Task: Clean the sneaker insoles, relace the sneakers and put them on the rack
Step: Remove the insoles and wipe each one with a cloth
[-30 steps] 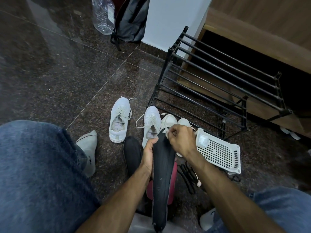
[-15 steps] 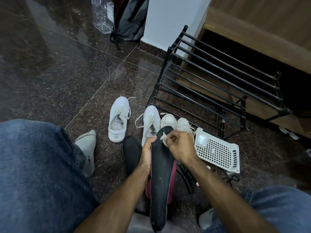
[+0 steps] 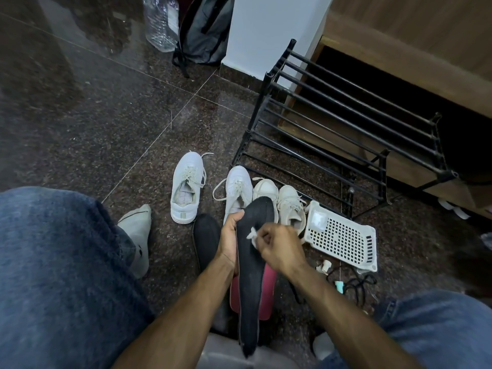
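A long black insole (image 3: 251, 283) stands upright in front of me, gripped at its left edge by my left hand (image 3: 230, 239). My right hand (image 3: 279, 247) presses a small white wipe (image 3: 252, 233) against the insole's upper face. A second black insole (image 3: 207, 239) lies on the floor just left of my left hand. One white sneaker (image 3: 186, 187) sits apart on the left. Another white sneaker (image 3: 237, 191) and a cream pair (image 3: 282, 202) sit in a row before the black metal rack (image 3: 338, 134). A red shoe (image 3: 266, 294) shows behind the held insole.
A white perforated basket (image 3: 343, 239) lies right of the shoes, black laces (image 3: 354, 286) beside it. My knees in jeans frame the view, a socked foot (image 3: 138, 235) at left. A grey backpack (image 3: 205, 30) and a plastic bottle (image 3: 161, 20) stand at the far wall.
My right hand has slid the wipe down the insole from its toe tip toward me. The insole's tip now shows above the hand. My left hand keeps its grip.
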### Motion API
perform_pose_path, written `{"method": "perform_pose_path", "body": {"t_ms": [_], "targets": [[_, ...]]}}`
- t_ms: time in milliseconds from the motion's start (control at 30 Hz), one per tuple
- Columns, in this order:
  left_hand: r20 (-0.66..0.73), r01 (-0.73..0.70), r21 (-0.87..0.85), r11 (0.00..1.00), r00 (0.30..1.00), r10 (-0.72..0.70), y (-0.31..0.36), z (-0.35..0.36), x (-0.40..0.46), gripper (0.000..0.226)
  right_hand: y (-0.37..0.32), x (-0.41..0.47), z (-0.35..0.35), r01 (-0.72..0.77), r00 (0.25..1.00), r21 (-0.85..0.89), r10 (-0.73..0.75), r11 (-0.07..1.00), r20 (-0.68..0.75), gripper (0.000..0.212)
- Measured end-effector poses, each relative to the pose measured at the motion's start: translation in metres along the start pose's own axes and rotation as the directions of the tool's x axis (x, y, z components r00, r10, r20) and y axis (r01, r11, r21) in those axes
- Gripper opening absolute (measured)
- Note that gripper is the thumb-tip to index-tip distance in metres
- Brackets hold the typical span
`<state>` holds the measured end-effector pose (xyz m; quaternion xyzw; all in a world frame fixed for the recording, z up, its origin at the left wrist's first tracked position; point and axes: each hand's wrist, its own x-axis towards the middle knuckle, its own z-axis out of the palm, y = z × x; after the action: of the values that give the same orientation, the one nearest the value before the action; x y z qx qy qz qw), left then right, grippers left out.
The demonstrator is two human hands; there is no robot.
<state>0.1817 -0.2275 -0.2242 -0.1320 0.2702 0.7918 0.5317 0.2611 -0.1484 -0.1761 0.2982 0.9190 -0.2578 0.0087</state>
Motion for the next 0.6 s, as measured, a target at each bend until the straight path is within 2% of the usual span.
{"method": "perform_pose_path", "body": {"t_ms": [67,167,233,300,367,433,500,600], "targets": [[-0.022,-0.004,-0.007,1.000,1.000,0.004,0.003,0.002,0.000,0.057,0.005,-0.014,0.004,0.045,0.997,-0.037,-0.042,0.998,0.071,0.011],[-0.042,0.006,-0.047,0.999,0.999,-0.008,0.004,0.004,0.001,0.070,0.012,-0.016,0.000,0.018,1.000,0.024,-0.017,1.000,-0.026,0.008],[-0.011,-0.011,-0.073,0.997,1.000,0.010,0.008,0.004,0.005,0.066,0.008,-0.013,0.001,-0.067,0.986,0.169,0.091,0.983,-0.139,0.004],[-0.045,-0.056,-0.053,0.997,0.998,0.054,0.011,0.006,0.006,0.050,0.001,-0.012,0.008,-0.104,0.971,0.241,0.151,0.965,-0.186,0.003],[-0.043,-0.078,-0.014,0.997,0.996,0.077,0.012,0.003,0.010,0.055,-0.004,-0.011,0.015,-0.115,0.960,0.253,0.173,0.961,-0.218,0.004],[-0.032,-0.021,-0.003,1.000,0.999,0.021,0.010,0.000,0.008,0.058,-0.003,-0.004,0.018,-0.140,0.938,0.285,0.219,0.948,-0.268,0.008],[-0.025,0.021,0.000,1.000,0.999,-0.021,0.010,-0.002,0.003,0.061,0.000,0.006,0.020,-0.191,0.914,0.330,0.290,0.924,-0.283,0.010],[0.015,0.043,0.054,0.998,0.999,-0.044,0.003,-0.007,-0.001,0.053,0.005,0.016,0.021,-0.254,0.898,0.376,0.361,0.891,-0.250,0.011]]}}
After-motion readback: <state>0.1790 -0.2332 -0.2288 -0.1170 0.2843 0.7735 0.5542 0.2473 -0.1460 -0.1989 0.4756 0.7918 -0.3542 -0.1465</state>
